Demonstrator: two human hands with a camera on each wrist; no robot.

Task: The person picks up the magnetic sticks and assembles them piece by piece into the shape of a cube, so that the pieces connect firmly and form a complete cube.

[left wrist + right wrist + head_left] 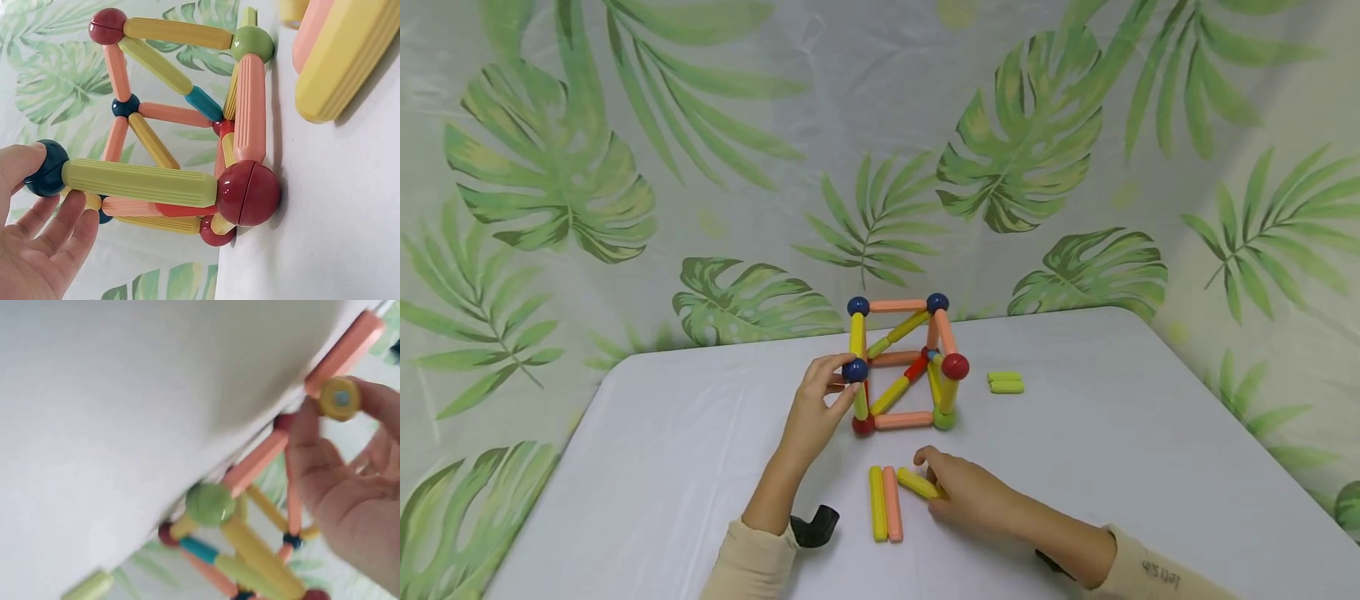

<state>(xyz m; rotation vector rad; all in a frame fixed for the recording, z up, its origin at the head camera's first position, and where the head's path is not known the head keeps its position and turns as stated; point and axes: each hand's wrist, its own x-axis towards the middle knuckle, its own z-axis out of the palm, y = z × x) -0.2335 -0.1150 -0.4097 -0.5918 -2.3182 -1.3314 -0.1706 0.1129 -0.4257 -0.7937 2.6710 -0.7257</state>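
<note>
A cube frame of magnetic rods and balls stands on the table, with salmon rods (pixel 904 420) and yellow rods between its corners. At its near left upper corner my left hand (pixel 811 410) pinches a dark blue ball (pixel 50 172) between thumb and fingers. Below that ball runs a light green rod (pixel 140 182) to a red ball (pixel 249 194) on the table. My right hand (pixel 976 493), nearer the front, pinches a yellow rod (pixel 916 482); the right wrist view shows its round end with a grey magnet. Green and red balls mark the frame's right near corners.
Left of my right hand, a yellow rod (pixel 878 504) and a salmon rod (pixel 892 504) lie side by side. Two short light green rods (pixel 1006 387) rest right of the frame. A leaf-patterned cloth (pixel 880 208) hangs behind the white table (pixel 685 450).
</note>
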